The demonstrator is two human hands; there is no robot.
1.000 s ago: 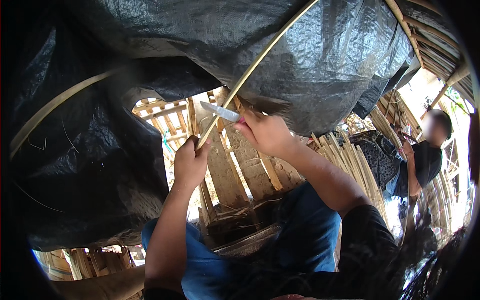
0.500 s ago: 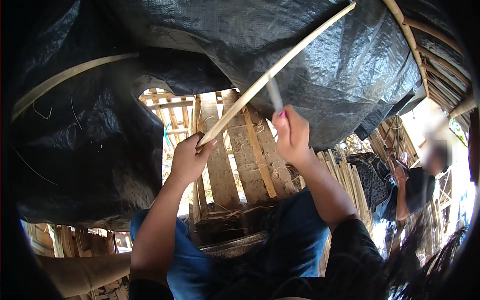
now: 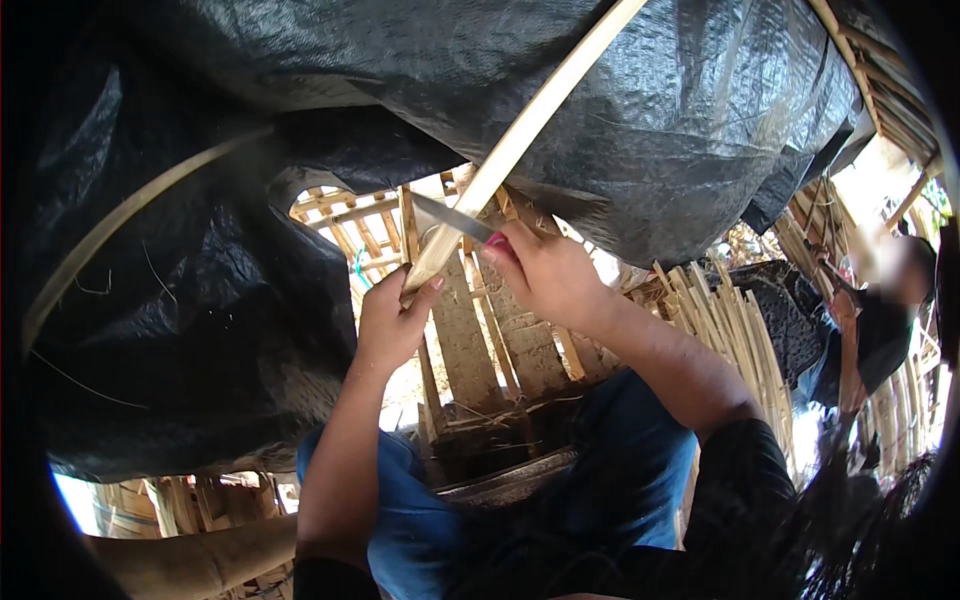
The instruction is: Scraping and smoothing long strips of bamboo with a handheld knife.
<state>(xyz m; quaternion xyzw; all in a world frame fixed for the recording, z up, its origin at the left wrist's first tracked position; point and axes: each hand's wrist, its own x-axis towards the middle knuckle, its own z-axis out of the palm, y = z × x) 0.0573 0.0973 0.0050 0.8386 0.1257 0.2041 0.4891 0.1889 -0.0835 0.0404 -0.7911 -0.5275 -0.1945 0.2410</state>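
A long pale bamboo strip [image 3: 548, 112] slants up and away to the right, running out of the top of the view. My left hand [image 3: 394, 312] is closed around its near end. In my right hand [image 3: 548, 268] is a knife [image 3: 455, 218], gripped by a pink handle that mostly hides inside my fingers. Its blade crosses the strip a little above my left hand, with the tip pointing up and left. Both hands are above my lap, in front of wooden planks [image 3: 520, 345].
Black plastic sheeting [image 3: 190, 320] hangs ahead and to the left, with a curved strip [image 3: 140, 205] against it. Split bamboo pieces [image 3: 735, 330] stand in a bundle at right. Beyond them sits another person [image 3: 880, 340]. A thick bamboo pole [image 3: 200, 550] lies at lower left.
My right hand has drawn the knife down toward my left hand, and its blade has swung across the strip to point left. The strip stands somewhat steeper. The whole view has shifted slightly.
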